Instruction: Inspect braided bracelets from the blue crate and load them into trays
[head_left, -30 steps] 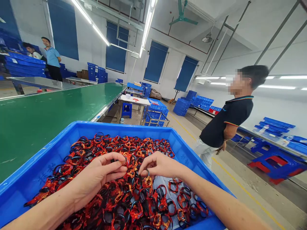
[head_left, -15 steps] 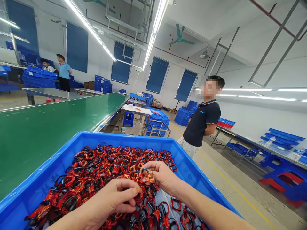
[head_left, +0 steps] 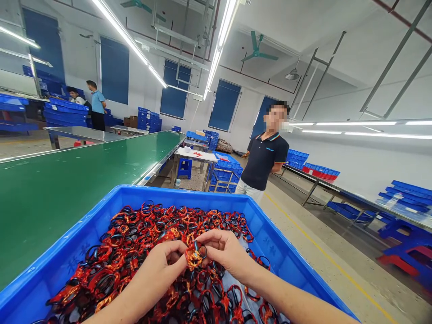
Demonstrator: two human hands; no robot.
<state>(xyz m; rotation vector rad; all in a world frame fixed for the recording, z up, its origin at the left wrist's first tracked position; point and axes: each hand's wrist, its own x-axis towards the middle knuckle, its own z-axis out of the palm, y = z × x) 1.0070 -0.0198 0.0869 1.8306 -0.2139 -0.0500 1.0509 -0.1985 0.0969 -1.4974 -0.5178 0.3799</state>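
Observation:
A large blue plastic bin (head_left: 84, 225) in front of me is filled with several small red, orange and black ring-shaped parts (head_left: 135, 243). Above the pile, my left hand (head_left: 162, 270) and my right hand (head_left: 224, 252) meet and pinch one orange and black ring (head_left: 195, 254) between their fingertips. Both hands are closed on this ring, with the left thumb and forefinger on its left side and the right fingers on its right side.
A long green conveyor belt (head_left: 67, 175) runs along the left. A person in a dark polo shirt (head_left: 265, 157) stands in the aisle beyond the bin. Two more people (head_left: 96, 105) stand far left by stacked blue crates (head_left: 64, 112). Blue stools (head_left: 405, 243) and tables line the right.
My left hand rose from the pile and joined my right hand on the ring. The person in the dark shirt has turned and come closer along the aisle.

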